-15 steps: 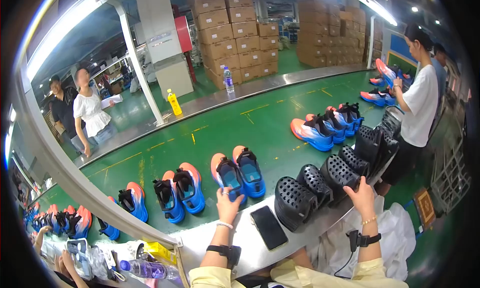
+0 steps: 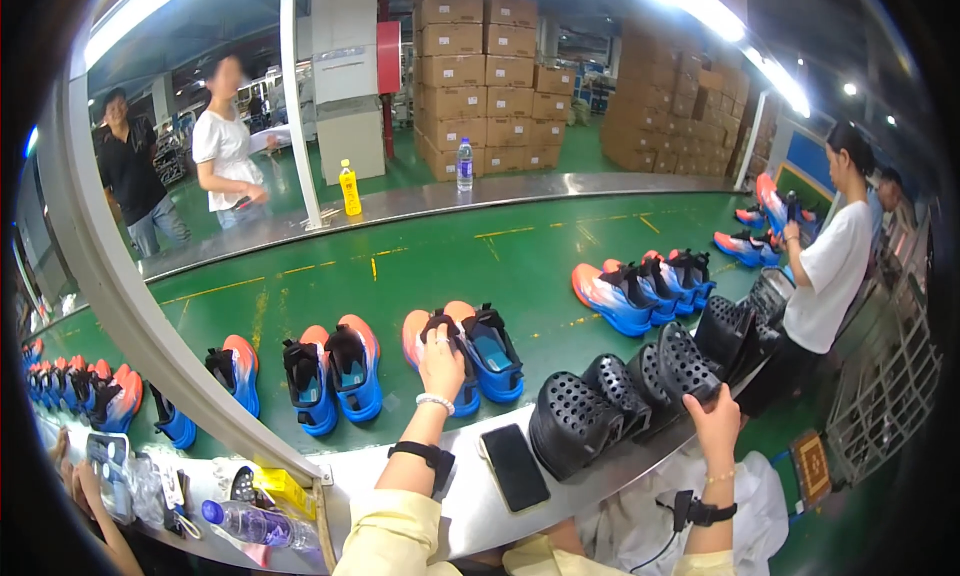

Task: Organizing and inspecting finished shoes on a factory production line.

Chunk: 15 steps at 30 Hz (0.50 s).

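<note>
Nearest the wearer, a black phone point(image 2: 513, 466) lies flat on the pale steel rim of the desk point(image 2: 470, 506), between the two forearms.

Left hand point(image 2: 441, 361) reaches over the rim onto the green conveyor belt point(image 2: 450, 266). Its grip is closed over the collar of the left shoe of a blue-and-orange sneaker pair point(image 2: 463, 353); fingers curl into the black ankle opening. The pair stands side by side on the belt directly ahead of the wrist, which carries a bead bracelet and a black band.

Right hand point(image 2: 715, 416) is raised at the rim's right end, touching the back of a black perforated shoe mould point(image 2: 683, 361); whether that grip pinches it or only rests against it cannot be told. More black moulds point(image 2: 575, 421) crowd just left of it along the rim, standing between the right hand and the held pair.

Left on the belt: another sneaker pair point(image 2: 333, 371). Right, farther: a cluster of sneakers point(image 2: 640, 288).

Far edge: a yellow bottle point(image 2: 349, 188), a clear water bottle point(image 2: 464, 166). A person in a white shirt point(image 2: 830, 271) stands at right. Stacked cardboard boxes point(image 2: 480, 86) behind.
</note>
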Each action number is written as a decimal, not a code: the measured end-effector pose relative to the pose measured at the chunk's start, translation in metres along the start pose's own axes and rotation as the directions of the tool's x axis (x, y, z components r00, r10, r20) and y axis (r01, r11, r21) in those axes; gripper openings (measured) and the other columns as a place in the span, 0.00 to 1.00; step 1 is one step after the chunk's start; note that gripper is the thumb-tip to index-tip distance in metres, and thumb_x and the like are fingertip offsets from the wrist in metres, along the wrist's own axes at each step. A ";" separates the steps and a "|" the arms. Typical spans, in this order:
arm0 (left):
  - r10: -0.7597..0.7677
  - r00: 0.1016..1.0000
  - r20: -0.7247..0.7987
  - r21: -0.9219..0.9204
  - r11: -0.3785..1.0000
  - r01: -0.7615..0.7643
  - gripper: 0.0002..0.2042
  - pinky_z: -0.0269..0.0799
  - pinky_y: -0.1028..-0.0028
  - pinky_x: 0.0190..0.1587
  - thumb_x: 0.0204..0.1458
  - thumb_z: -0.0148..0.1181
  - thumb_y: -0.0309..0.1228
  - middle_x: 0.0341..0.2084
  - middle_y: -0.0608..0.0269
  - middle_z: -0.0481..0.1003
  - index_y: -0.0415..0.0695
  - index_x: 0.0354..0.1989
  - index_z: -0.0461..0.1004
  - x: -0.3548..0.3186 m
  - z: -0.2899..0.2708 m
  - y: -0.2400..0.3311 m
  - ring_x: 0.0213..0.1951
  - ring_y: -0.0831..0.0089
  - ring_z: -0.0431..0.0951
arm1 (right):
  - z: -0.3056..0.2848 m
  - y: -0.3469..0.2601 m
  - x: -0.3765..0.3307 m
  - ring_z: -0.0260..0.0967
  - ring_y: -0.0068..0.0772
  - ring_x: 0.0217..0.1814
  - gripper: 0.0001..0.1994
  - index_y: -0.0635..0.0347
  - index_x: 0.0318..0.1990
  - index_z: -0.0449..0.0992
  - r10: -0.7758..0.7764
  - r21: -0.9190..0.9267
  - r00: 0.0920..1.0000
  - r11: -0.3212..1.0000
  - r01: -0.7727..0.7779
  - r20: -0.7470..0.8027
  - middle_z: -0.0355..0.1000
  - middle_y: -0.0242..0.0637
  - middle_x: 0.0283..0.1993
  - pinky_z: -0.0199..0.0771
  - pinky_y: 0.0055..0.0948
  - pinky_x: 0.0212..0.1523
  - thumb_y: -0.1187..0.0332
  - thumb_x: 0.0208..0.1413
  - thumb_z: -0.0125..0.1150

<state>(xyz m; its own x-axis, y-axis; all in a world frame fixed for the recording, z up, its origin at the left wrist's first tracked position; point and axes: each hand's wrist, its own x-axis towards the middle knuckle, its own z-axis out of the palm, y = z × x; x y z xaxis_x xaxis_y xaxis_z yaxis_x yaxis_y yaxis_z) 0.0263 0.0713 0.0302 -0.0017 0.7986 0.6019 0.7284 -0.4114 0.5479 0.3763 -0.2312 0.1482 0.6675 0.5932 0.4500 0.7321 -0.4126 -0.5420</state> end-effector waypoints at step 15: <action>-0.142 0.986 0.085 -0.422 0.891 0.165 0.24 0.61 0.59 0.64 0.48 0.60 0.24 0.62 0.41 0.61 0.41 0.56 0.70 -0.103 -0.038 -0.026 0.61 0.43 0.65 | 0.064 -0.282 -0.052 0.79 0.49 0.36 0.33 0.64 0.33 0.81 -0.426 0.003 0.645 0.835 0.550 0.634 0.78 0.49 0.29 0.78 0.40 0.38 0.36 0.42 0.66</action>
<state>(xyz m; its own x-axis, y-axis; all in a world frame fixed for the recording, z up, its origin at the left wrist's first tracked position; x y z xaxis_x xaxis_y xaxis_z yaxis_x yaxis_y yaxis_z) -0.0189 -0.0168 -0.0238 -0.0468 0.8834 0.4663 0.3600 -0.4205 0.8328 0.1260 -0.1013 0.2321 0.0323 0.9969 0.0712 0.9782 -0.0169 -0.2072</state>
